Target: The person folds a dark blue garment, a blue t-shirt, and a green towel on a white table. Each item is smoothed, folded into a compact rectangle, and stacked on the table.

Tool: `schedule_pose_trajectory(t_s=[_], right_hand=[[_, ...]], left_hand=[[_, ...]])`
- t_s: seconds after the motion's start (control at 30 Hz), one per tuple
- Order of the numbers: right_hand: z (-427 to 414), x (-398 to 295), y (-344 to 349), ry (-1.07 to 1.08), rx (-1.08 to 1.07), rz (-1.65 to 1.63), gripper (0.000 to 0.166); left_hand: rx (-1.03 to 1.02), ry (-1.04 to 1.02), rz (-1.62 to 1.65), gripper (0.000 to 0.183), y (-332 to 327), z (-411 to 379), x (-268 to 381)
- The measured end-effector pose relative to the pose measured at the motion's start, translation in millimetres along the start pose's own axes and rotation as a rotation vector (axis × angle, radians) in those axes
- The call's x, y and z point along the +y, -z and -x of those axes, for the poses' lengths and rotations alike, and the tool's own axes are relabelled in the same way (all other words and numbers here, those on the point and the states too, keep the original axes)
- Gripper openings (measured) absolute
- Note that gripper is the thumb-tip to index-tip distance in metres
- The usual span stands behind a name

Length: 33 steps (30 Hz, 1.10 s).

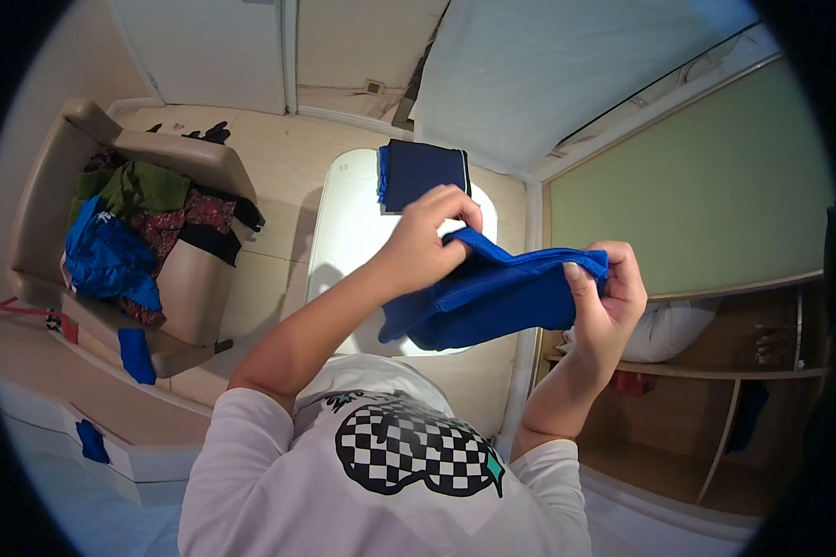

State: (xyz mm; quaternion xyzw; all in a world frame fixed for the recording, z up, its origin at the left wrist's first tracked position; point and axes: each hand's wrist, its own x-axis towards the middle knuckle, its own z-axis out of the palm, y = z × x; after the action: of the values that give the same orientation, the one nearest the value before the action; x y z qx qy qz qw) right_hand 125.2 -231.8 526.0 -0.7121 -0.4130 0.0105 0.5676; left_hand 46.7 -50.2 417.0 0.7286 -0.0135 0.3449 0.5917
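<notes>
A bright blue cloth garment (501,306) hangs from both my hands above the near end of a white table. My left hand (428,240) pinches its upper edge between thumb and fingers. At the garment's other corner, my right hand (609,285) grips the edge with the thumb on the near side. The cloth is doubled over and sags between and below the hands; what kind of garment it is, I cannot tell. Beyond my left hand, a folded dark navy garment (426,174) lies on the table, with blue cloth (382,174) showing along its left side.
The white table (345,230) has rounded corners. At left, a beige armchair (195,292) holds a heap of green cloth (143,186), blue cloth (108,254) and patterned cloth. A blue piece (136,355) drapes over its edge. Wooden shelves (641,432) stand at right.
</notes>
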Motion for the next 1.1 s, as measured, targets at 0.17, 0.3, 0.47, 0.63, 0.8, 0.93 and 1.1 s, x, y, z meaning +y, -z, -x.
schedule_pose_trajectory(t_s=[0.17, 0.3, 0.47, 0.63, 0.8, 0.93, 1.1], right_hand=[[5.3, 10.9, 5.6, -0.025, 0.123, -0.162, 0.016], [5.7, 14.9, 2.2, -0.041, 0.116, -0.191, 0.017], [6.1, 13.4, -2.7, -0.071, 0.112, -0.2, 0.017], [8.1, 15.4, -3.3, -0.102, 0.086, -0.224, 0.017], [8.4, 15.2, -6.2, -0.104, 0.082, -0.198, 0.017], [10.5, 17.2, -5.8, -0.111, 0.068, -0.194, 0.017], [14.8, 20.0, 2.5, -0.114, 0.094, -0.18, 0.017]], left_hand=[[-0.134, 0.098, 0.057, 0.018, 21.0, 3.4, 14.8], [0.017, 0.017, -0.094, 0.016, 11.5, 21.2, -6.5], [0.038, -0.331, -0.345, 0.01, 1.8, 37.2, -23.3], [-0.051, -0.342, -0.268, 0.015, -12.1, 35.1, -27.4], [-0.053, -0.086, -0.075, 0.024, -25.5, 37.9, -2.7], [0.013, -0.064, -0.216, 0.019, -33.3, 36.5, -12.8], [-0.075, -0.02, -0.31, 0.018, -24.7, 44.3, -31.6]])
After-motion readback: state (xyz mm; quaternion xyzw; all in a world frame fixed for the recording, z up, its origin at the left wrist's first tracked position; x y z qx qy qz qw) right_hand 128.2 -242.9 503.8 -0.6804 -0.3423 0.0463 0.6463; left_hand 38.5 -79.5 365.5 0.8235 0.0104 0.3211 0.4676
